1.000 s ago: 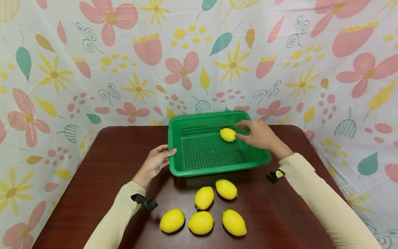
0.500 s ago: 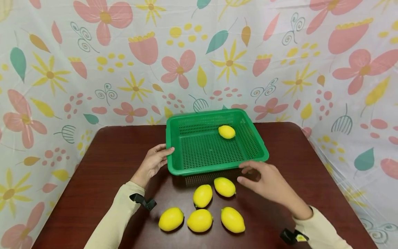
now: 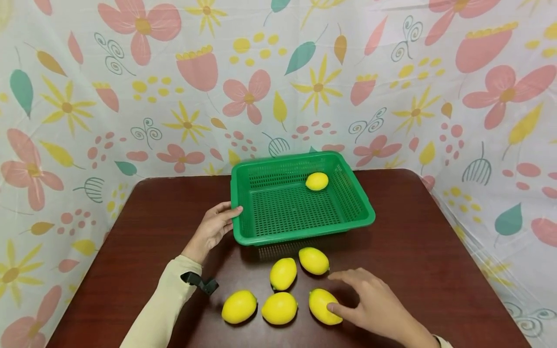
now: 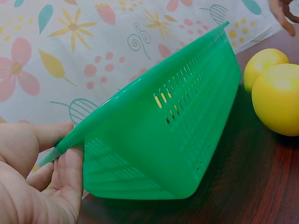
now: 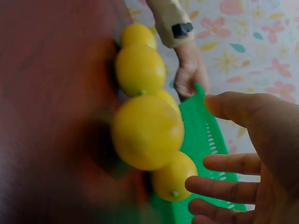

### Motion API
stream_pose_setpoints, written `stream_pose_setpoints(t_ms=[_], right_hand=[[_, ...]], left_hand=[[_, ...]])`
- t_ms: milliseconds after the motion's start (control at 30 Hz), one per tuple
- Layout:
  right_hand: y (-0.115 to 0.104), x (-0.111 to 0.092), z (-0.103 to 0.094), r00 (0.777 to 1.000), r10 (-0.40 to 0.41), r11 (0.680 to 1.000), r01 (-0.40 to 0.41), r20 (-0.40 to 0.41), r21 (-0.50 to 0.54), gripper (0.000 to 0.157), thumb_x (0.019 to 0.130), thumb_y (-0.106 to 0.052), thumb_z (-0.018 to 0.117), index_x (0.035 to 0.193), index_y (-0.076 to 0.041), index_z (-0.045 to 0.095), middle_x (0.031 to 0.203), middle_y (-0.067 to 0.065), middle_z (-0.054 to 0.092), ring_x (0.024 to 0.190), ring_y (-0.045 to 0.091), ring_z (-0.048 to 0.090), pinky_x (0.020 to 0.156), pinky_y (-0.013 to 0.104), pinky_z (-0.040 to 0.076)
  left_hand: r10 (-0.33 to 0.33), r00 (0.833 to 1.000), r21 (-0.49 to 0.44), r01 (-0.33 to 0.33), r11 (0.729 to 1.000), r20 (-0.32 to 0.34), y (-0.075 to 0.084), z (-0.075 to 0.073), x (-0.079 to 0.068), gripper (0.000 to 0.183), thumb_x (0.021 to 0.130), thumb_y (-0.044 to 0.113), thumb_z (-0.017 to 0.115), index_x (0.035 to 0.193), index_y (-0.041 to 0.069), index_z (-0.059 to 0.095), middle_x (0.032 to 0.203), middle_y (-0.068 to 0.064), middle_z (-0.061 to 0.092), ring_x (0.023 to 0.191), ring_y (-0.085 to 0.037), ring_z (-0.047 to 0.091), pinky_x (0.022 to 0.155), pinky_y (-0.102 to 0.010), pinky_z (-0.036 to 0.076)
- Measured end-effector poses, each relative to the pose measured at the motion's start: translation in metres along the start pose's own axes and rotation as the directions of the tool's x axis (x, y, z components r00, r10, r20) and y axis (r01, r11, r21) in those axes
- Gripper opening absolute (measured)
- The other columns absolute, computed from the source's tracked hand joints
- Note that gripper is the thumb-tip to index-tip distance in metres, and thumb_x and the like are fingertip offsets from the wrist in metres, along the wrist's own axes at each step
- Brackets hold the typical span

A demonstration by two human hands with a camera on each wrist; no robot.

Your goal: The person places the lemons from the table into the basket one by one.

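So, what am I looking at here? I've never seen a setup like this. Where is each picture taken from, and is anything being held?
There's no machine arm here: a person is working with two bare hands. The wide picture comes from a camera worn on the head, looking forward and down. The two close-ups come from cameras worn on the wrists, one for each hand.

On the dark table lie five lemons. Beyond them is a green basket with a sixth lemon inside. A flowery cloth hangs behind.

The left hand grips the basket's rim. The right hand is by the nearest lemon on its side, fingers spread; its own close-up shows nothing in its grasp.
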State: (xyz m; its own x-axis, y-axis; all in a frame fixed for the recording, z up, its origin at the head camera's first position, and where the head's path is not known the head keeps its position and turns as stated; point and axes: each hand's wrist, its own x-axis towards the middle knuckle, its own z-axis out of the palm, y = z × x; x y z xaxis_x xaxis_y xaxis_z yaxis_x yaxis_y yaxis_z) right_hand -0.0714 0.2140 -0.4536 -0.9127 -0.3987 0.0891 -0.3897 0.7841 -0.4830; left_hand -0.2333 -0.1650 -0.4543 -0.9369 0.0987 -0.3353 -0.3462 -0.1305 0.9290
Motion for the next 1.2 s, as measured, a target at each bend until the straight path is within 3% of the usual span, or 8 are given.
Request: stream_pose_setpoints(t_ms=[200, 567, 867, 1200], right_hand=[[-0.007, -0.009, 0.01, 0.999, 0.011, 0.998, -0.008, 0.05, -0.06, 0.056, 0.083, -0.074, 0.069, 0.122, -0.032, 0.07, 0.116, -0.025, 0.064, 0.103, 0.001, 0.058, 0.082, 0.036, 0.055], [-0.01, -0.014, 0.026, 1.0, -0.006, 0.992, 0.01, 0.03, -0.125, 0.058, 0.079, -0.065, 0.08, 0.125, -0.032, 0.069, 0.113, -0.025, 0.063, 0.1, 0.001, 0.055, 0.079, 0.035, 0.054], [-0.009, -0.011, 0.029, 0.997, 0.043, 0.995, -0.037, 0.062, -0.089, 0.055, 0.079, -0.061, 0.081, 0.127, -0.038, 0.066, 0.109, -0.02, 0.064, 0.096, 0.002, 0.056, 0.073, 0.034, 0.053], [-0.007, -0.012, 0.031, 0.999, 0.048, 0.999, -0.048, 0.026, -0.008, 0.052, 0.08, -0.057, 0.083, 0.126, -0.039, 0.067, 0.111, -0.023, 0.065, 0.09, -0.003, 0.053, 0.073, 0.029, 0.051]], left_hand=[[-0.002, 1.0, -0.011, 0.002, 1.0, 0.002, 0.001, 0.0, 0.0, 0.05, 0.099, 0.019, 0.071, 0.142, 0.002, 0.051, 0.101, 0.006, 0.066, 0.086, -0.008, 0.065, 0.077, -0.022, 0.054], [0.005, 1.0, -0.015, -0.005, 1.0, 0.006, -0.001, 0.0, 0.002, 0.049, 0.1, 0.018, 0.07, 0.142, 0.002, 0.051, 0.102, 0.005, 0.066, 0.086, -0.008, 0.065, 0.077, -0.023, 0.054], [-0.001, 1.0, -0.008, 0.001, 1.0, 0.0, -0.002, 0.0, 0.002, 0.049, 0.1, 0.02, 0.07, 0.142, 0.004, 0.051, 0.104, 0.005, 0.065, 0.087, -0.009, 0.063, 0.078, -0.023, 0.053], [-0.001, 1.0, -0.012, 0.001, 1.0, 0.003, -0.002, -0.001, 0.002, 0.049, 0.1, 0.019, 0.07, 0.143, 0.003, 0.051, 0.105, 0.005, 0.065, 0.089, -0.009, 0.064, 0.08, -0.023, 0.054]])
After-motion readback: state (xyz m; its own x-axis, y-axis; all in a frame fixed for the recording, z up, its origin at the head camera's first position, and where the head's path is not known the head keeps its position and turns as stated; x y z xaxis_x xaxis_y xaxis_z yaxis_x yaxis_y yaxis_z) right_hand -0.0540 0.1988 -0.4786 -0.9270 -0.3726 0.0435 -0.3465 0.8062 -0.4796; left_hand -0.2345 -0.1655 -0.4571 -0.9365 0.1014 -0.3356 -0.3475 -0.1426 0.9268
